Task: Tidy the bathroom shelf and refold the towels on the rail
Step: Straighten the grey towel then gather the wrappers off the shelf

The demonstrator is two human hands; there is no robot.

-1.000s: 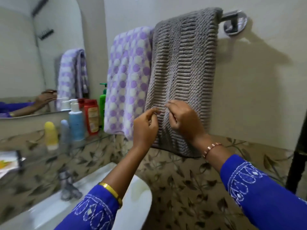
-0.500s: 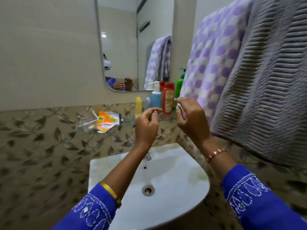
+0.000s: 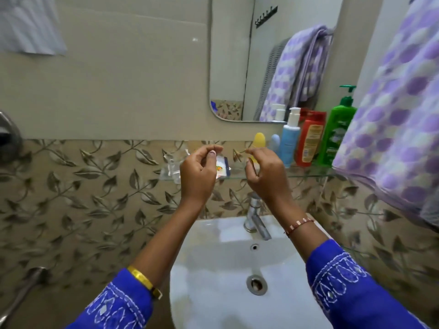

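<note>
A glass shelf (image 3: 306,173) runs under the mirror. On it stand a green pump bottle (image 3: 337,138), a red bottle (image 3: 310,141), a blue pump bottle (image 3: 288,143), a small pale blue bottle (image 3: 275,142) and a yellow one (image 3: 259,140). A clear plastic packet (image 3: 222,166) with an orange print lies at the shelf's left end. My left hand (image 3: 197,174) and my right hand (image 3: 266,174) hover in front of the shelf, fingers curled, holding nothing. The purple-dotted towel (image 3: 394,119) hangs at the right edge.
A white basin (image 3: 225,276) with a chrome tap (image 3: 255,219) sits below my hands. The mirror (image 3: 266,58) reflects the towels. Leaf-patterned tiles cover the lower wall. A metal fitting (image 3: 7,136) shows at the far left, a pipe (image 3: 21,293) lower left.
The view has swung left from the towels to the shelf and basin. Both hands have let go of the grey towel and now hang before the shelf.
</note>
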